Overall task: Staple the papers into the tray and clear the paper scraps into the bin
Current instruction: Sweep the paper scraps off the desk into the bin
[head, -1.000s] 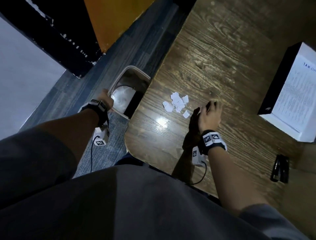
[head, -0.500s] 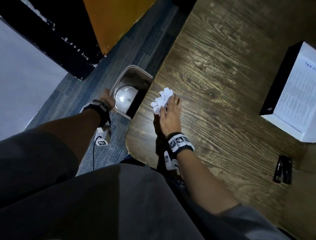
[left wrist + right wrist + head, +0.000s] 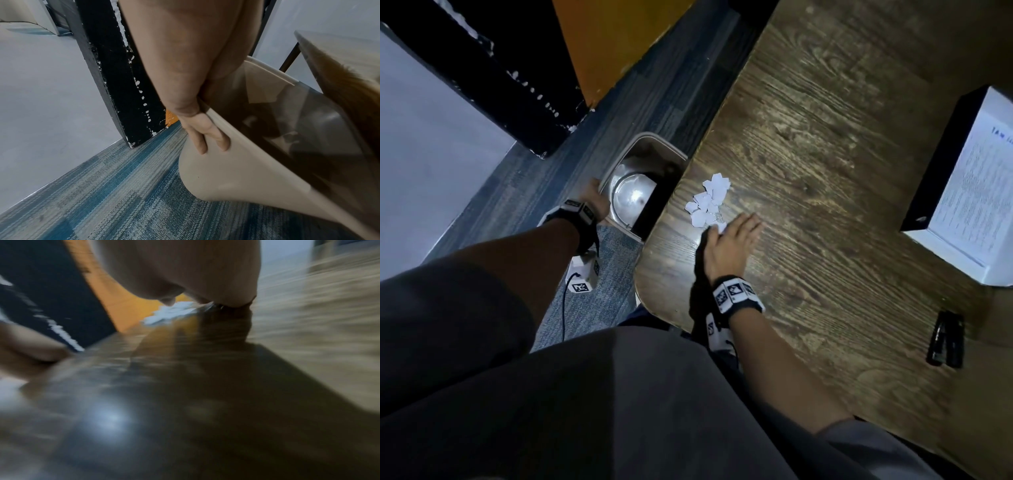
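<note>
Your left hand (image 3: 197,113) grips the bin (image 3: 236,170) rim; your right hand (image 3: 729,240) lies flat, fingers straight, touching scraps (image 3: 709,200) on the counter (image 3: 825,171).

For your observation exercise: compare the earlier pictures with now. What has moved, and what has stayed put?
The right hand swept the paper scraps leftward to the table edge beside the bin, then drew back slightly. The left hand kept its grip on the bin; tray and stapler stayed.
</note>
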`<action>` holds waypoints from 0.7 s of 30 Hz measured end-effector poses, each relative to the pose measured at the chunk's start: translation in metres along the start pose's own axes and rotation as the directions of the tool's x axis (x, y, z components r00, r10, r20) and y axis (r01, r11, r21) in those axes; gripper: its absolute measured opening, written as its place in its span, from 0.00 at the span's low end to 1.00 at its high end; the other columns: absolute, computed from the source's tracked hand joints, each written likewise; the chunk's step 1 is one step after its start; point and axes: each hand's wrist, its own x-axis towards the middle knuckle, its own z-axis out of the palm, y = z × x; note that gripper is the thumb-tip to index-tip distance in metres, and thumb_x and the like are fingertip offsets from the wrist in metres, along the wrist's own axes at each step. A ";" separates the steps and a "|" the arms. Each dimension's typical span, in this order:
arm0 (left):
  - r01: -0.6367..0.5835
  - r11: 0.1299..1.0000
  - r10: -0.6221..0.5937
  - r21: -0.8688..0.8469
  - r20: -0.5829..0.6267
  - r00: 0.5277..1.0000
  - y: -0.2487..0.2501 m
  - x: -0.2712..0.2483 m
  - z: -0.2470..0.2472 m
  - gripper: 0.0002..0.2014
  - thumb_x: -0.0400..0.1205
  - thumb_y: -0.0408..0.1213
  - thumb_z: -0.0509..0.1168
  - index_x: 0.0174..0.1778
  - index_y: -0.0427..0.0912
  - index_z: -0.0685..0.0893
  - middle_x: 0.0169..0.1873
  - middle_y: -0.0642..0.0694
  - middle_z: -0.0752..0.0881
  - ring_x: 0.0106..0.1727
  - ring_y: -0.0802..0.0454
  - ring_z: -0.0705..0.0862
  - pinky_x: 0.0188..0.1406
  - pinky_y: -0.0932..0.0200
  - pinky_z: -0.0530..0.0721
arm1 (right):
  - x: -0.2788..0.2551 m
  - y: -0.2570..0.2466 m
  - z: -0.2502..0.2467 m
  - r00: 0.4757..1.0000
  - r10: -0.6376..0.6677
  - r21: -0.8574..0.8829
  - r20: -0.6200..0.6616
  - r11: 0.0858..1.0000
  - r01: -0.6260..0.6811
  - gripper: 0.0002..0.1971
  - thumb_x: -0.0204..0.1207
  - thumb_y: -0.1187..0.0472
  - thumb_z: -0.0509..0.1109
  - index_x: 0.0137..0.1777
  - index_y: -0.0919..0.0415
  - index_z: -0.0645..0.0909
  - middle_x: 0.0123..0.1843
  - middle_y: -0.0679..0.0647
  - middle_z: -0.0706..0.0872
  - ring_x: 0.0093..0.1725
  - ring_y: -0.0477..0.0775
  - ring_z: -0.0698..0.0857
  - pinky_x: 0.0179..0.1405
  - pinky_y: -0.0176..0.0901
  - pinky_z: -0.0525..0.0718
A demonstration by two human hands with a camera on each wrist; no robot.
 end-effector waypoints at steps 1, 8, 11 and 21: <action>0.001 1.000 -0.001 0.018 0.004 1.000 0.004 -0.007 -0.003 0.24 0.69 0.34 0.54 0.63 0.45 0.75 0.59 0.33 0.85 0.56 0.31 0.85 0.53 0.33 0.87 | -0.001 -0.009 0.004 0.999 -0.039 0.011 0.022 0.999 0.039 0.36 0.84 0.49 0.48 0.82 0.70 0.40 0.84 0.69 0.39 0.83 0.67 0.35 0.83 0.59 0.36; -0.009 1.000 0.008 0.019 0.005 1.000 0.036 -0.053 -0.021 0.23 0.75 0.28 0.54 0.68 0.43 0.74 0.59 0.38 0.82 0.54 0.38 0.84 0.41 0.47 0.87 | 0.014 -0.018 -0.024 0.974 -0.220 0.129 -0.050 0.966 0.225 0.33 0.85 0.52 0.51 0.83 0.67 0.45 0.86 0.61 0.44 0.85 0.61 0.40 0.83 0.50 0.40; -0.013 1.000 0.013 0.004 0.023 1.000 0.039 -0.057 -0.023 0.22 0.81 0.25 0.54 0.71 0.39 0.74 0.63 0.36 0.80 0.60 0.38 0.82 0.45 0.54 0.79 | 0.056 -0.009 -0.053 0.993 -0.087 0.041 -0.084 0.995 0.090 0.34 0.84 0.51 0.50 0.83 0.67 0.42 0.86 0.61 0.43 0.85 0.62 0.40 0.83 0.51 0.40; -0.030 0.999 0.030 0.021 0.026 0.999 0.038 -0.065 -0.029 0.19 0.77 0.25 0.58 0.65 0.38 0.77 0.50 0.40 0.82 0.45 0.43 0.82 0.42 0.52 0.82 | 0.038 -0.047 -0.007 0.926 -0.313 -0.087 0.209 0.938 0.336 0.35 0.84 0.49 0.50 0.83 0.67 0.42 0.86 0.61 0.40 0.84 0.63 0.37 0.83 0.54 0.39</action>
